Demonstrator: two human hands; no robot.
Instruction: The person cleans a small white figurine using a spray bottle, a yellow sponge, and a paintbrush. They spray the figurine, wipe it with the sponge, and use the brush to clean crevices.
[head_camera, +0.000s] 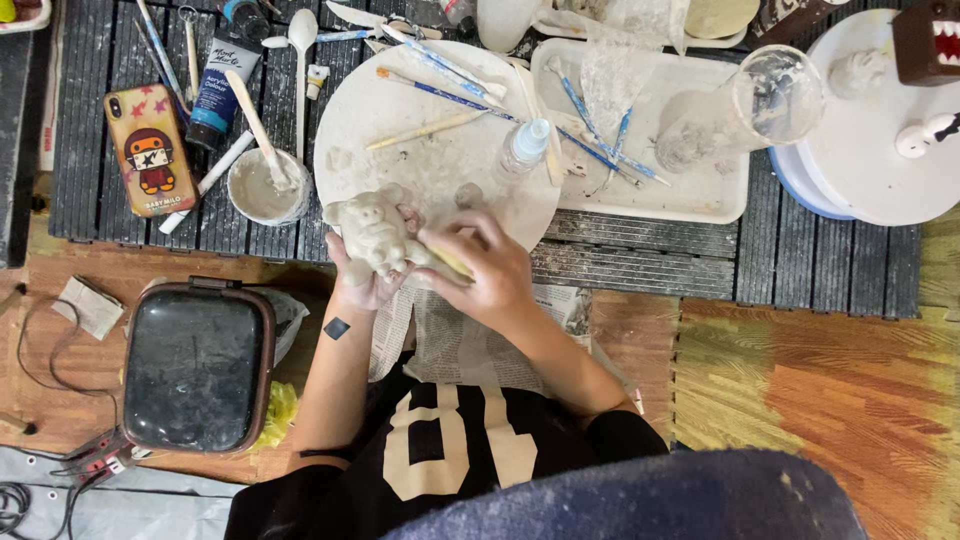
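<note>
I'm seeing clay figure (375, 235) sitting before round board (430, 150); cup (265, 190) lying left of board, phone (150, 150) further left; tray (650, 140) lying right; case (198, 368) resting on floor (830, 400).

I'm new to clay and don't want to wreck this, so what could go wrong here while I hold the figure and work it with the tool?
The left hand cradles the soft clay figure in the air; a tight grip could dent it. The right hand presses a yellow tool against it, which might gouge. The spray bottle stands close and could tip.
</note>
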